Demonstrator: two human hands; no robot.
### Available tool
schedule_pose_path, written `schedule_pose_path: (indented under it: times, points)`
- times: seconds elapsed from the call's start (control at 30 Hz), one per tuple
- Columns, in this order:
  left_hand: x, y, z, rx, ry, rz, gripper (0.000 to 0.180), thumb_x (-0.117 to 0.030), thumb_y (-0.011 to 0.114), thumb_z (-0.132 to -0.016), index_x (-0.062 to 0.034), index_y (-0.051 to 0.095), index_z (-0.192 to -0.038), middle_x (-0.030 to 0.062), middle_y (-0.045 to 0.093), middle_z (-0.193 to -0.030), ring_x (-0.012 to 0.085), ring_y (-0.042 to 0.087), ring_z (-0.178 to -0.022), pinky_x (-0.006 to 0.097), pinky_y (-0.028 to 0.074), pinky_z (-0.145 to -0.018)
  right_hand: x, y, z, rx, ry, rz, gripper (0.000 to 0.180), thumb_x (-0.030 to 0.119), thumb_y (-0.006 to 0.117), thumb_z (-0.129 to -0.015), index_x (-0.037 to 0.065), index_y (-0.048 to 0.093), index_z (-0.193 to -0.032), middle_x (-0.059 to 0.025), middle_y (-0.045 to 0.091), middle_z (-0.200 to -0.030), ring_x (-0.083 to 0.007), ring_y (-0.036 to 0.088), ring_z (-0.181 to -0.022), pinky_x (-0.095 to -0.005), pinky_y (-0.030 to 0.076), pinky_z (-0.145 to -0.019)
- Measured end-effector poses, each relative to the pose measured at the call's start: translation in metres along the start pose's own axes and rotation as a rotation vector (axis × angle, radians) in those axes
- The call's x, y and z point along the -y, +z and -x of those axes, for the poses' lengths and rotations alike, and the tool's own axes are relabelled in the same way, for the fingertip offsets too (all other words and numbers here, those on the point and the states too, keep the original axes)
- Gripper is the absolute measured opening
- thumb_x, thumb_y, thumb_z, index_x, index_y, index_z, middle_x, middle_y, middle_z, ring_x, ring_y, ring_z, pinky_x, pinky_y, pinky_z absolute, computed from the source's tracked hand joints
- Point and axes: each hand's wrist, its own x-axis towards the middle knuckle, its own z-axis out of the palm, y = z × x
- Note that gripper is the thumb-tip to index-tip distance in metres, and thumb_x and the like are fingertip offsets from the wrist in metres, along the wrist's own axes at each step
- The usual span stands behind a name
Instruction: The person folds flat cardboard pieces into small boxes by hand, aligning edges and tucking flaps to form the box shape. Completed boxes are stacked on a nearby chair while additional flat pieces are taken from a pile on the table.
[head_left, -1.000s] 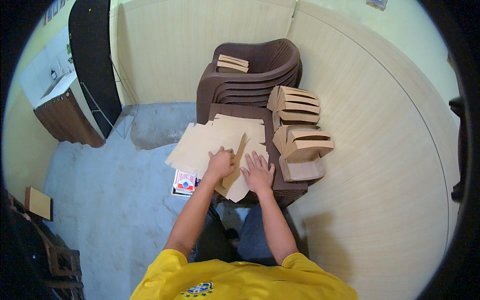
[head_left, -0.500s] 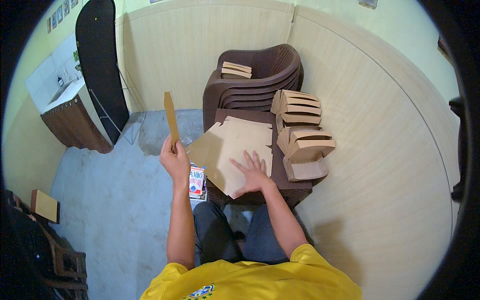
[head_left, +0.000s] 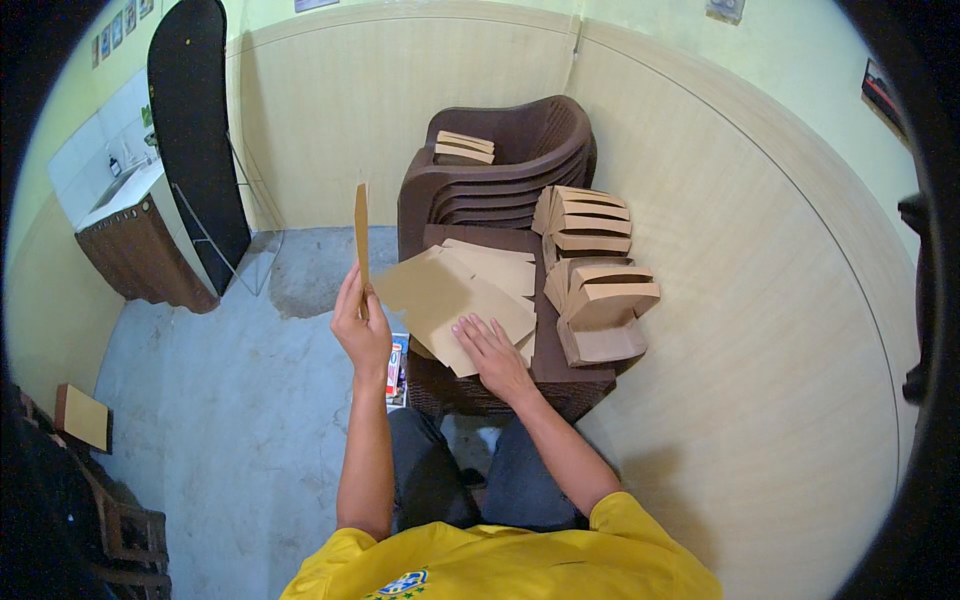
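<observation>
My left hand (head_left: 362, 335) is closed around the lower end of a thin cardboard piece (head_left: 362, 225), held up nearly edge-on left of the brown table (head_left: 546, 345). Flat, die-cut cardboard sheets (head_left: 425, 290) lie overlapping on the tabletop, the uppermost one turned askew to those beneath. My right hand (head_left: 495, 362) rests on this top sheet near its front right corner, fingers stretched out and palm down.
Folded cardboard boxes (head_left: 592, 222) stand nested along the table's right side, with an open-sided box (head_left: 608, 325) at their near end. Behind are stacked brown chairs (head_left: 490, 185) holding more folded cardboard (head_left: 464, 148). A colourful printed package (head_left: 398, 365) sits low by the table's left edge.
The held cardboard piece has moved right and turned more upright. The top sheet has shifted and rotated on the pile, and my right hand's fingers have come closer together.
</observation>
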Motion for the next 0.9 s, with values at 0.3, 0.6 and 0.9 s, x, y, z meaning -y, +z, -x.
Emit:
schedule_pose_path:
  times: [0.3,0.6,0.9]
  points:
    - [-0.007,0.000,0.005,-0.007,0.141,-0.041,0.035,0.007,0.062,-0.099,0.0035,0.073,-0.132,0.0204,0.074,-0.137,0.0352,0.072,-0.125,0.041,0.057,-0.103,0.058,0.017,-0.015,0.234,0.133,0.380,0.054,0.020,0.051,-0.104,0.001,0.055,-0.155,-0.0219,0.049,-0.164,-0.0546,0.047,-0.147,-0.0761,0.039,-0.114]
    - [-0.002,-0.003,0.011,0.028,0.162,-0.042,0.032,0.005,0.063,-0.102,0.0018,0.074,-0.131,0.0194,0.073,-0.138,0.0339,0.071,-0.128,0.043,0.054,-0.109,0.064,0.026,-0.037,0.428,0.521,0.231,0.079,0.057,0.054,-0.102,0.007,0.047,-0.163,-0.0195,0.038,-0.172,-0.0577,0.030,-0.155,-0.0849,0.031,-0.112]
    - [0.004,0.009,0.017,0.190,0.240,-0.029,0.046,0.010,0.060,-0.098,-0.0062,0.071,-0.140,0.0140,0.072,-0.142,0.0325,0.067,-0.135,0.055,0.041,-0.124,0.059,0.006,-0.046,0.469,0.636,0.098,0.101,0.087,0.042,-0.096,0.026,0.026,-0.175,-0.0079,0.016,-0.183,-0.0585,0.008,-0.162,-0.0957,0.009,-0.109]
